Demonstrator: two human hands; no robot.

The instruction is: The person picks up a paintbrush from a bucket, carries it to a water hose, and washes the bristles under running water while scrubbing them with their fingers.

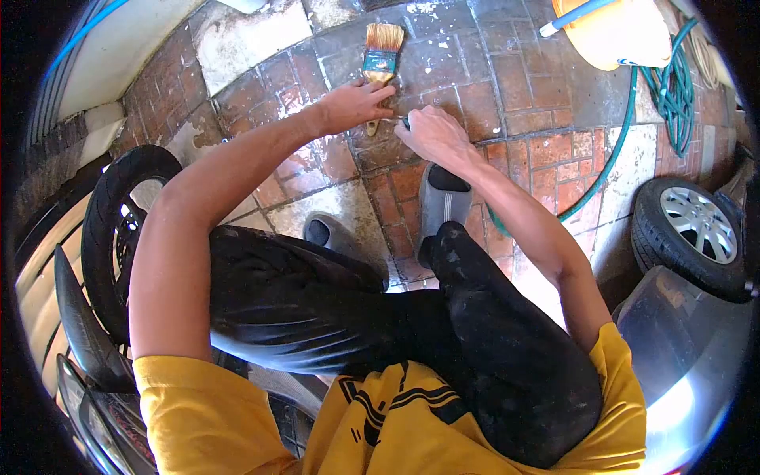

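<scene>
A wide paintbrush (381,62) with light bristles, a teal band and a wooden handle points away from me over the brick floor. My left hand (352,107) is closed about its handle, and the handle's end shows below the fingers. Close beside it on the right, my right hand (437,136) is closed, its fingertips near the brush handle. Something small and dark shows at those fingertips, too little of it to name.
Brick paving (538,150) is wet and stained. A green hose (613,162) runs along the right to a coil near a yellow container (609,36). A car wheel (693,222) lies at right. A motorcycle wheel (99,229) stands at left. My shoes (445,207) are below my hands.
</scene>
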